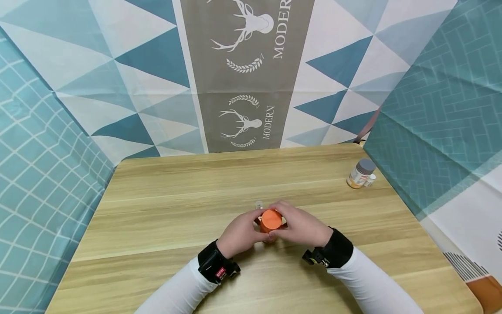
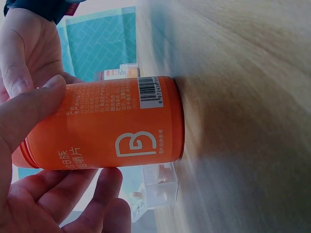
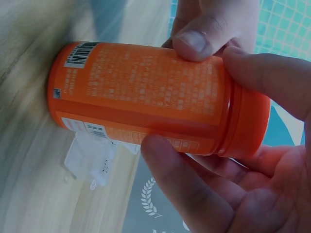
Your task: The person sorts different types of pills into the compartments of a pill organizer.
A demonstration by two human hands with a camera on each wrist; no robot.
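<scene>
An orange bottle [image 2: 109,121] with white print and a barcode stands upright on the table, its orange lid [image 1: 271,220] on top. My left hand [image 1: 241,231] grips the bottle's upper body, thumb on the near side and fingers round the far side. From the other side, my right hand [image 1: 303,224] holds it at the lid and upper body, with the thumb by the lid [image 3: 248,121] and a fingertip on the label. Both thumbs come close together. Just behind the bottle sits a small clear plastic box [image 3: 90,160], mostly hidden by it in the head view; small pale pieces show inside.
At the table's far right corner stands a jar with a grey lid [image 1: 366,166], a small white-capped bottle [image 1: 370,180] beside it. Patterned cloth [image 1: 157,65] hangs behind the wooden table [image 1: 164,196] and along both sides.
</scene>
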